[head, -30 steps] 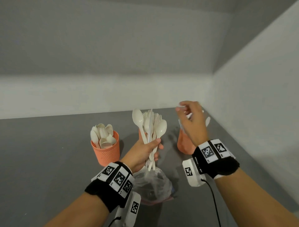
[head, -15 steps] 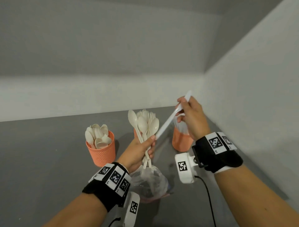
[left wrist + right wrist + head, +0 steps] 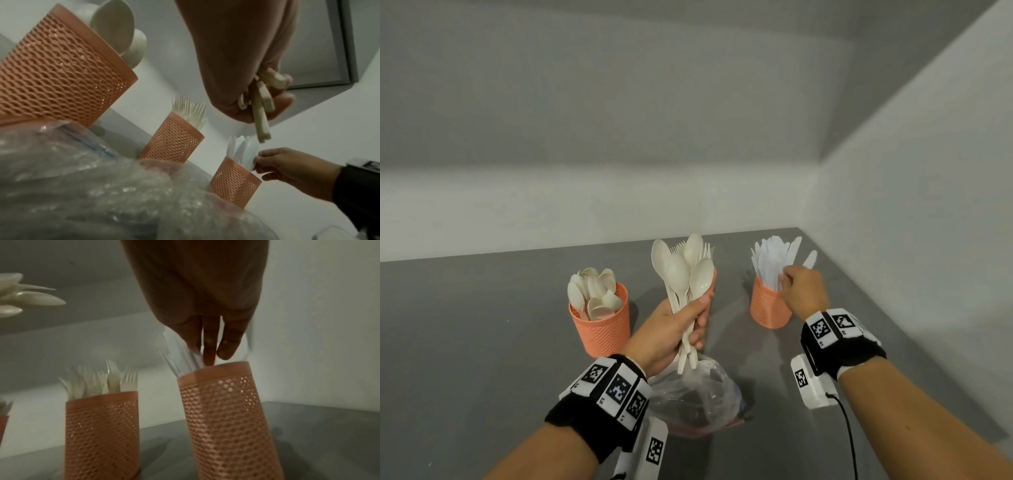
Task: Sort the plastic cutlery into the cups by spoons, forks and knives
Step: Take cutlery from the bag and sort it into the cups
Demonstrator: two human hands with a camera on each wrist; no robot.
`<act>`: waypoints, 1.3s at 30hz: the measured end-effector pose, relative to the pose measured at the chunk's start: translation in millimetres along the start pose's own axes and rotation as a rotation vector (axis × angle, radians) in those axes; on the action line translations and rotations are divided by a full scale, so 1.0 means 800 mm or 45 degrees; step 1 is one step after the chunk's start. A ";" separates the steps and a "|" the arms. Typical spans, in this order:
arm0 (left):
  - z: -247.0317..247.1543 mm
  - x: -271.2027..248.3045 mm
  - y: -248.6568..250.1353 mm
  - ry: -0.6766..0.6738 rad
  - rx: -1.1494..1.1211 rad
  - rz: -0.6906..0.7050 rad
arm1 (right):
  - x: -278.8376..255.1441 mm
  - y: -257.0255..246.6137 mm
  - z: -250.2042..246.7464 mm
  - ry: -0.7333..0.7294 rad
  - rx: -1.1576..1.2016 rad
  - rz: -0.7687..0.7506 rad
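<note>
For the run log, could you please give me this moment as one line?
left hand: grips spoon-and-fork bundle | right hand: fingers at knives in knife cup | grip unclear | spoon cup: filled

Bare counter [image 3: 465,342] fills the lower left of the head frame. At centre, the plastic bag [image 3: 698,394] blocks passage. The knife cup [image 3: 768,305] sits near the right wall [image 3: 928,240]; gaps separate it from the fork cup [image 3: 102,426].
</note>
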State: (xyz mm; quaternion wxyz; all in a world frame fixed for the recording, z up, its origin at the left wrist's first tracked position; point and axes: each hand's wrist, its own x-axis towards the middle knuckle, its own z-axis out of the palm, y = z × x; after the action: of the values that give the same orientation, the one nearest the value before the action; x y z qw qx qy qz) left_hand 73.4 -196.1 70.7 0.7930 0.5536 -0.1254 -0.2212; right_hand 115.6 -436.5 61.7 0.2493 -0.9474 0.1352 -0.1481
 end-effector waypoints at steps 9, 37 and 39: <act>-0.004 -0.004 -0.006 0.077 0.180 0.069 | -0.054 -0.123 -0.026 -0.290 0.728 -0.312; -0.076 -0.054 0.015 0.440 0.490 0.354 | -0.007 -0.131 0.076 -0.109 -0.070 -0.199; -0.079 -0.056 0.018 0.449 0.485 0.381 | -0.022 -0.144 0.067 0.049 0.176 -0.270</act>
State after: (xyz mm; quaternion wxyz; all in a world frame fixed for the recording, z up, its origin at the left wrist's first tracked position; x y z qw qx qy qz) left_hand 65.0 -118.1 63.5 0.7082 0.6977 -0.1053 0.0252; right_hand 139.0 -310.7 72.6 0.2943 -0.9340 0.0285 -0.2006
